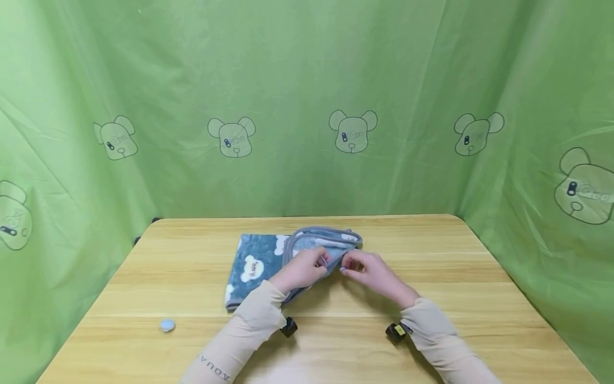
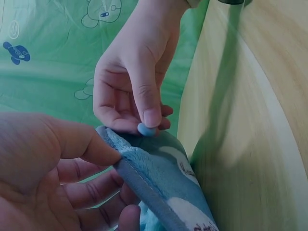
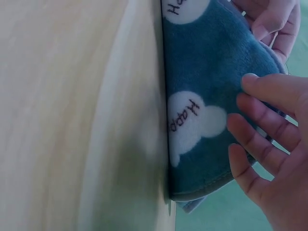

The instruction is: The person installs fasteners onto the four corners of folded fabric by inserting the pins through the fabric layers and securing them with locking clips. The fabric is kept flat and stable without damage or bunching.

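A folded blue fleece blanket [image 1: 259, 261], with white bear heads and a grey bound edge, lies on the table. Its right part is folded back and lifted into a raised flap. My left hand [image 1: 304, 269] pinches the bound edge [image 2: 144, 187] of this flap between thumb and fingers. Beside the flap's corner, my right hand [image 1: 371, 274] pinches a small light-blue rounded piece [image 2: 147, 129] under its thumb. In the right wrist view, the right fingers [image 3: 260, 120] lie along the blanket's printed side, and the blue piece is hidden there.
Another light-blue rounded piece [image 1: 167, 325] lies on the wooden table [image 1: 124, 298] at the front left. Green curtains [image 1: 297, 64] with bear outlines stand behind the table and along both sides. Each wrist carries a black camera [image 1: 395, 333].
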Demonstrator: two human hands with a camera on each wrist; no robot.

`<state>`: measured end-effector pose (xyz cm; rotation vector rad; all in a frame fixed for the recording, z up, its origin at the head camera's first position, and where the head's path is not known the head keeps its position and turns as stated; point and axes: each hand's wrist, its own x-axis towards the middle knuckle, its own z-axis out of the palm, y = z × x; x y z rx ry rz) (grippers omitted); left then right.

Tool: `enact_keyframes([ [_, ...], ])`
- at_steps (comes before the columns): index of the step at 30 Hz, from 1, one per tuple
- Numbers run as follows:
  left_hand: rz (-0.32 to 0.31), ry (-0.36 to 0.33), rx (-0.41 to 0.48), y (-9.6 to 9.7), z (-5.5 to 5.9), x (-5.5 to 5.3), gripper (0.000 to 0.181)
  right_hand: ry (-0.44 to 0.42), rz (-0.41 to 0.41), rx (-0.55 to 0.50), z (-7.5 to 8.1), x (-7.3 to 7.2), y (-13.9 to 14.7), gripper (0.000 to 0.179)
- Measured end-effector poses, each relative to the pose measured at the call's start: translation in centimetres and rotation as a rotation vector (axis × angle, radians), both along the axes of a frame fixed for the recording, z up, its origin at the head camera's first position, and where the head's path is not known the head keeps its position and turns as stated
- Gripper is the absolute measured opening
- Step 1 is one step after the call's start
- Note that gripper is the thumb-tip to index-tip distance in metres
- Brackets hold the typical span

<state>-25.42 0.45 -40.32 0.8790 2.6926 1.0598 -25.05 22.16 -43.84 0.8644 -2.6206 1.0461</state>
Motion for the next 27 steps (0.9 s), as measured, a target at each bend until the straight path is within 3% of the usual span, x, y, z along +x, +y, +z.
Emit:
enact_keyframes([
  [4,-0.005,0.01,-0.005,0.15,-0.02,0.1,0.018,0.012,-0.037,-0.018,-0.01,-0.12,-0.08,0.015],
  [9,-0.005,0.012,-0.015,0.28,0.13,0.4,0.018,0.09,-0.061,-0.062,-0.32,-0.22,-0.28,0.022],
  [15,-0.01,0.009,-0.024,0.39,0.18,0.54,0.018,0.203,-0.136,-0.042,-0.47,-0.34,-0.57,0.048],
  [20,-0.014,0.009,-0.031,0.38,0.2,0.51,0.019,0.255,-0.104,0.002,-0.3,-0.61,-0.67,0.069],
  [27,-0.012,-0.004,-0.023,0.34,0.07,0.55,0.018,0.219,-0.101,0.058,-0.32,-0.67,-0.73,0.057],
])
